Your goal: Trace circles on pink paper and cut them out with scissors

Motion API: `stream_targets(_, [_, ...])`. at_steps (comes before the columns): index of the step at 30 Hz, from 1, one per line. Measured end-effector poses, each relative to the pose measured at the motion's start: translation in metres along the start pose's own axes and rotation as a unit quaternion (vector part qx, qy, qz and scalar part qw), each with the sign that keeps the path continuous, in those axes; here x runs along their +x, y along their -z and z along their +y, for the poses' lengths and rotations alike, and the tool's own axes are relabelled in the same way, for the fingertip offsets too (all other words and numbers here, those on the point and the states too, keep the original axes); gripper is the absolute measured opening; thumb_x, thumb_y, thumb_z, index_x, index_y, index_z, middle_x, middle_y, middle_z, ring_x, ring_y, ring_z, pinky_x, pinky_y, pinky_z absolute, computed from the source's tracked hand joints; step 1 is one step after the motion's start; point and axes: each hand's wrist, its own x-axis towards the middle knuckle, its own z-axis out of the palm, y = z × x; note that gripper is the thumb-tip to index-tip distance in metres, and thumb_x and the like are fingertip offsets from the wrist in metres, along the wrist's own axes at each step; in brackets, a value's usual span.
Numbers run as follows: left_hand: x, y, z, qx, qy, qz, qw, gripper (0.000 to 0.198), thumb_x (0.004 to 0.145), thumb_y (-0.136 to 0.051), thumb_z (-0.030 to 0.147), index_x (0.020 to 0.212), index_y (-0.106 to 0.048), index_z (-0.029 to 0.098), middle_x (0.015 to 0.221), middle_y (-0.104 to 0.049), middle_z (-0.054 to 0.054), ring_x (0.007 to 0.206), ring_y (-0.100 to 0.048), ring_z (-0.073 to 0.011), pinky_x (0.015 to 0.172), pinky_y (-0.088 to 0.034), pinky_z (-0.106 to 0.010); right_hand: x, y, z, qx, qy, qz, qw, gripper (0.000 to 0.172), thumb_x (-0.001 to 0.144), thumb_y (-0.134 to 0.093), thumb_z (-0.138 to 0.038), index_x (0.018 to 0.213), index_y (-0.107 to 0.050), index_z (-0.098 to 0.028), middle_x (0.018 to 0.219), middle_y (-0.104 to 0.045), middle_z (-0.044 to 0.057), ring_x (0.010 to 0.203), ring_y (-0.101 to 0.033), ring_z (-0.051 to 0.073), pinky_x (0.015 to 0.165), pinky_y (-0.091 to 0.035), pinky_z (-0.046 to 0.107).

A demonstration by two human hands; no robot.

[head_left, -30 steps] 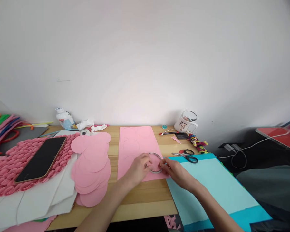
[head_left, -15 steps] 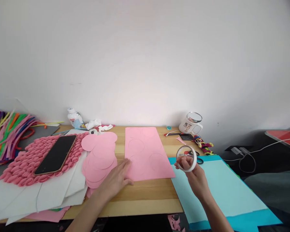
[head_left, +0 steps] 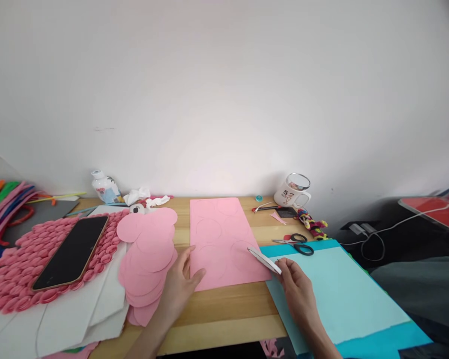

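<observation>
A sheet of pink paper with several circles drawn on it lies on the wooden table. My left hand rests at its lower left edge, thumb and fingers apart. Between the fingers of my right hand is a white ring, tilted nearly edge-on over the lower right of the sheet. Black-handled scissors lie just beyond that hand. To the left of the sheet, cut pink paper circles overlap in a pile.
A phone lies on a mat of pink oval pieces atop white sheets. At the back are a white bottle and a mug. Light blue paper covers the right side. Colourful pipe cleaners are at far left.
My right hand has moved left and slightly down, turning the ring from face-on to nearly edge-on. The left hand's fingers have spread at the sheet's edge. The view has shifted a little.
</observation>
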Motion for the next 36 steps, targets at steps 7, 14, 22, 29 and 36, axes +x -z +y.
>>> stream_targets(7, [0.003,0.006,0.010,-0.156,0.030,0.049,0.986,0.050,0.064,-0.070,0.034,0.106,-0.052,0.015,0.127,-0.053,-0.015,0.119,-0.048,-0.0262,0.102,-0.038,-0.039,-0.008,-0.005,-0.006,-0.082,-0.032,0.002,0.996,0.033,0.081,-0.042,-0.053,0.075,-0.049,-0.021,0.072,-0.055,0.001,0.069,-0.050,0.019,0.063,-0.043,0.027])
stream_targets(14, [0.005,0.008,0.006,-0.175,0.053,0.088,0.979,0.038,0.070,-0.065,0.025,0.104,-0.052,0.014,0.118,-0.058,-0.014,0.112,-0.054,-0.0227,0.101,-0.039,-0.037,-0.011,-0.010,-0.011,-0.106,-0.010,0.014,0.994,0.032,0.084,-0.038,-0.050,0.071,-0.046,-0.022,0.071,-0.053,0.001,0.069,-0.051,0.019,0.063,-0.042,0.027])
stream_targets(22, [0.018,0.014,0.016,-0.296,0.076,0.142,0.942,0.021,0.079,-0.052,0.013,0.099,-0.050,0.015,0.092,-0.061,-0.008,0.085,-0.064,-0.0168,0.087,-0.049,-0.038,-0.026,-0.016,0.004,-0.239,0.166,-0.050,0.955,0.027,0.089,-0.036,-0.040,0.086,-0.054,-0.021,0.086,-0.058,0.009,0.085,-0.055,0.024,0.072,-0.047,0.037])
stream_targets(29, [0.028,0.015,0.026,-0.289,0.100,0.155,0.940,0.023,0.080,-0.050,0.010,0.101,-0.049,0.017,0.092,-0.056,-0.006,0.076,-0.061,-0.0153,0.075,-0.053,-0.043,-0.051,-0.017,0.001,-0.350,0.333,-0.138,0.865,0.020,0.091,-0.034,-0.020,0.081,-0.051,-0.023,0.107,-0.059,0.007,0.106,-0.048,0.025,0.076,-0.046,0.037])
stream_targets(36, [0.031,0.016,0.027,-0.268,0.106,0.157,0.945,0.023,0.081,-0.050,0.011,0.103,-0.048,0.016,0.095,-0.055,-0.008,0.078,-0.061,-0.0152,0.074,-0.054,-0.041,-0.062,-0.019,0.004,-0.411,0.352,-0.120,0.832,0.022,0.084,-0.033,-0.009,0.081,-0.050,-0.022,0.090,-0.057,0.008,0.084,-0.053,0.025,0.073,-0.040,0.043])
